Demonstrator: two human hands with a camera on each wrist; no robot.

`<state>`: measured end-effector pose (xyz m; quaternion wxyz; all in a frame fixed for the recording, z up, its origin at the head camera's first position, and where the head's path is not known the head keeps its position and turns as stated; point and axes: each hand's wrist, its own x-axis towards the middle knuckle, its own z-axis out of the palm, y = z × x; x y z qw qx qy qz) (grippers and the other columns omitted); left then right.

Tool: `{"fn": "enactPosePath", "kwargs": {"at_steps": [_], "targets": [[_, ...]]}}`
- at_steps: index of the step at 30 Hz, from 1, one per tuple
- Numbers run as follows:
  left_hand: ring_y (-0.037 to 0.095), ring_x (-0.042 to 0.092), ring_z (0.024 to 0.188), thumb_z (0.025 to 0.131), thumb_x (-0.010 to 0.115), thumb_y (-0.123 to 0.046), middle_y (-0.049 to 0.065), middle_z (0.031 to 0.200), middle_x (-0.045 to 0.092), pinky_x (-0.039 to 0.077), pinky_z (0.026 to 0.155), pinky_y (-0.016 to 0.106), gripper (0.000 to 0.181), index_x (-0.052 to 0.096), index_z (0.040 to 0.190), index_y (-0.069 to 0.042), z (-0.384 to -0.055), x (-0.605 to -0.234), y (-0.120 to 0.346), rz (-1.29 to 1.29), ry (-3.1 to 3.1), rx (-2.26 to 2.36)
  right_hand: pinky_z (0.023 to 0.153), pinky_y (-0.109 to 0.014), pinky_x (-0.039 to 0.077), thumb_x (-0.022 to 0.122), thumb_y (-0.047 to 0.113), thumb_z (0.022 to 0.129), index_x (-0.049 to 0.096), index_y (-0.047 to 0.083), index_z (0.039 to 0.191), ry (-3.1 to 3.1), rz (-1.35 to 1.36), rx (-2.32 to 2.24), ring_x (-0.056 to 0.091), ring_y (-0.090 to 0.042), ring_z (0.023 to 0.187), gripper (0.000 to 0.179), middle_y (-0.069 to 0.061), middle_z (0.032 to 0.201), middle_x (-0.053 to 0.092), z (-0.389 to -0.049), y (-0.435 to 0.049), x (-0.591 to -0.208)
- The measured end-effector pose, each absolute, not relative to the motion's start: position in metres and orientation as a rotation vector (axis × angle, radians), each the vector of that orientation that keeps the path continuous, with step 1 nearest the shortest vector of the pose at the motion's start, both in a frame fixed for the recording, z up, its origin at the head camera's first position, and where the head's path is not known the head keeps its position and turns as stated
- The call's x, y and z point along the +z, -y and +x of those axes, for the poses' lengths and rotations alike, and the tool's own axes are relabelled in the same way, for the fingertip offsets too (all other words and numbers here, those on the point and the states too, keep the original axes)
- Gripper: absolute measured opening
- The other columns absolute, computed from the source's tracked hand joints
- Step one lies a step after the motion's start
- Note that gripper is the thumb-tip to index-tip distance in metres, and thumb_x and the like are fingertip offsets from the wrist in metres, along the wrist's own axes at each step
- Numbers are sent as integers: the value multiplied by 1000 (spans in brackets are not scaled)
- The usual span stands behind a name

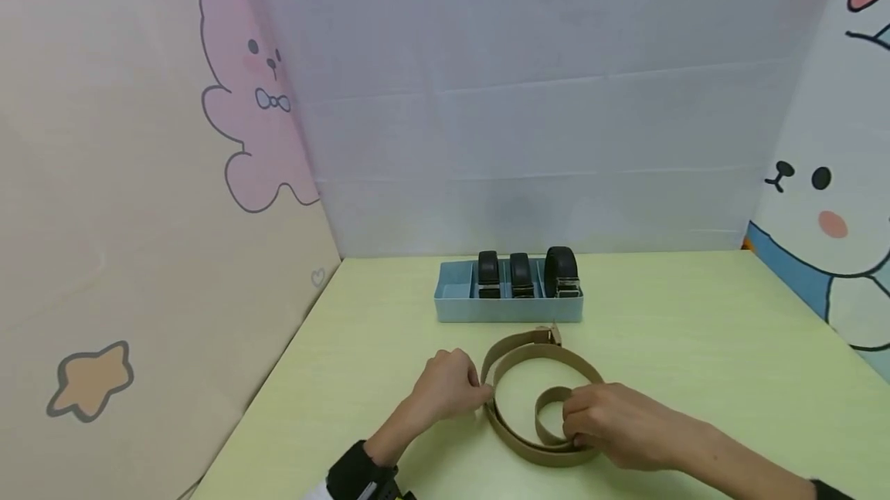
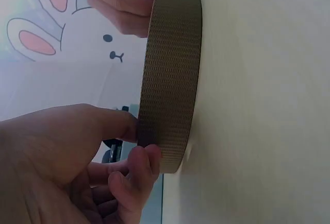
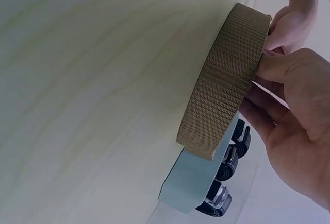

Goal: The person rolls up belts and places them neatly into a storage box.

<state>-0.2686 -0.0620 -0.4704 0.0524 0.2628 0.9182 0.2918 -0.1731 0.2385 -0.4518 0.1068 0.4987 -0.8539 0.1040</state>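
Note:
A tan woven webbing belt (image 1: 518, 446) stands on its edge on the table in loose, wide loops. Its buckle end (image 1: 554, 335) lies at the far side of the coil, and a small inner curl (image 1: 545, 412) sits at the right. At the coil's left side my left hand (image 1: 448, 386) pinches the strap (image 2: 170, 74) between thumb and fingers. My right hand (image 1: 615, 423) grips the belt at the near right, by the inner curl. In the right wrist view, that hand's (image 3: 296, 121) thumb and fingers close over the upper edge of the strap (image 3: 224, 80).
Behind the coil stands a light blue divided box (image 1: 509, 311). Three rolled black belts with metal buckles sit in it, one of them (image 1: 560, 272) in the rightmost compartment. A pale wall (image 1: 556, 137) rises behind the pale yellow table (image 1: 695, 345), with printed side walls left and right.

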Motion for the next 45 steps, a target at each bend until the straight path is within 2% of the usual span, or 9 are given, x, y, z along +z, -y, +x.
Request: {"fn": "enactPosePath", "kwargs": {"at_steps": [6, 11, 14, 18, 27, 32, 34, 38, 45], "targets": [[2, 36, 48, 91, 78, -11, -17, 49, 40, 31, 51, 19, 44, 57, 53, -20, -262, -467, 68, 907, -2746, 828, 70, -10, 46, 90, 7, 93, 77, 28, 91, 2532, 1449, 324, 51, 10, 84, 24, 18, 90, 67, -172, -244, -452], [0, 26, 46, 100, 77, -3, -15, 49, 31, 25, 49, 16, 56, 54, 51, -16, -273, -453, 76, 1134, -2811, 636, 71, -9, 46, 93, 6, 89, 77, 27, 90, 2476, 1466, 323, 52, 10, 84, 26, 18, 89, 67, -172, -251, -453], [-1, 30, 44, 101, 79, -2, -13, 48, 41, 27, 48, 15, 52, 66, 51, -12, -284, -446, 80, 1204, -2833, 506, 72, -8, 46, 93, 6, 89, 78, 26, 91, 2458, 1476, 332, 54, 10, 84, 25, 17, 90, 69, -172, -253, -454], [0, 40, 52, 100, 81, -1, -10, 60, 58, 36, 53, 15, 32, 82, 69, -9, -302, -444, 83, 1211, -2802, 393, 72, -8, 47, 93, 5, 88, 79, 27, 92, 2459, 1469, 348, 56, 10, 86, 26, 17, 91, 70, -170, -256, -456], [3, 50, 70, 97, 86, -4, -4, 78, 78, 46, 66, 20, 19, 85, 79, -10, -353, -453, 94, 1328, -2866, 190, 73, -15, 55, 92, 3, 88, 82, 25, 97, 2567, 1447, 408, 61, 7, 90, 26, 16, 97, 76, -168, -262, -455], [11, 58, 71, 101, 83, -8, 1, 80, 78, 49, 67, 26, 16, 84, 85, -10, -365, -460, 96, 1385, -2970, 178, 74, -16, 56, 92, 3, 89, 83, 25, 98, 2582, 1438, 402, 61, 7, 91, 26, 17, 99, 76, -167, -263, -455], [14, 68, 79, 105, 81, -13, 3, 90, 80, 55, 71, 28, 8, 85, 99, -10, -360, -462, 92, 1412, -3003, 220, 74, -15, 55, 92, 2, 89, 82, 25, 98, 2565, 1447, 398, 61, 7, 92, 27, 17, 99, 76, -167, -263, -455], [17, 76, 98, 108, 79, -25, 4, 110, 81, 62, 83, 28, 19, 83, 121, -11, -333, -460, 76, 1543, -2969, 285, 74, -15, 56, 91, 1, 90, 83, 25, 98, 2587, 1446, 419, 61, 7, 92, 27, 17, 99, 76, -167, -263, -453], [-12, 69, 90, 110, 77, -36, -10, 103, 84, 49, 84, 1, 20, 88, 113, -20, -252, -451, 35, 1918, -2383, 399, 74, -15, 55, 90, 2, 91, 83, 25, 98, 2579, 1444, 433, 62, 8, 92, 25, 17, 99, 76, -168, -262, -451]]}}
